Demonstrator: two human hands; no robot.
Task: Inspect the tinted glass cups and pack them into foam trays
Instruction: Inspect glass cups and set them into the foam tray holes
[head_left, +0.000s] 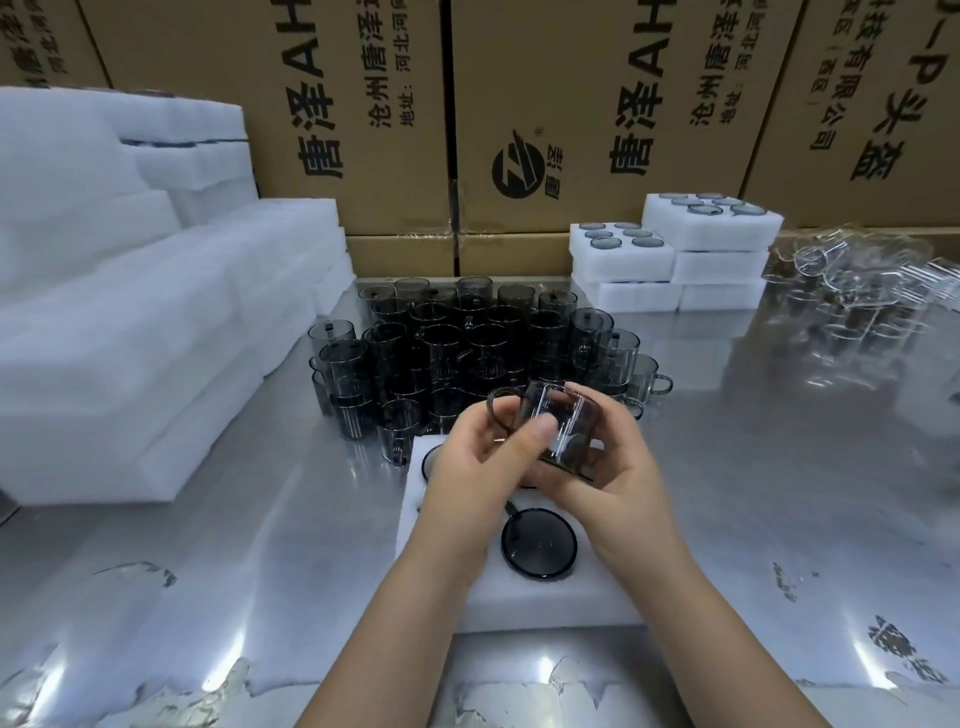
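Observation:
Both hands hold one smoky tinted glass cup (563, 415) tilted on its side above a white foam tray (545, 597) on the steel table. My left hand (478, 467) grips it near the handle, thumb across the glass. My right hand (608, 467) cradles its base and far side. One packed cup (538, 541) sits in a tray hole near me, and another rim (431, 460) shows at the tray's far left. Several loose tinted cups (467, 343) stand clustered behind the tray.
Stacks of empty foam trays (130, 322) fill the left side. Filled foam trays (675, 249) are stacked at the back right, with clear glassware (857, 280) further right. Cardboard boxes (395, 104) wall the back. Peeling film (135, 571) lies on the near table.

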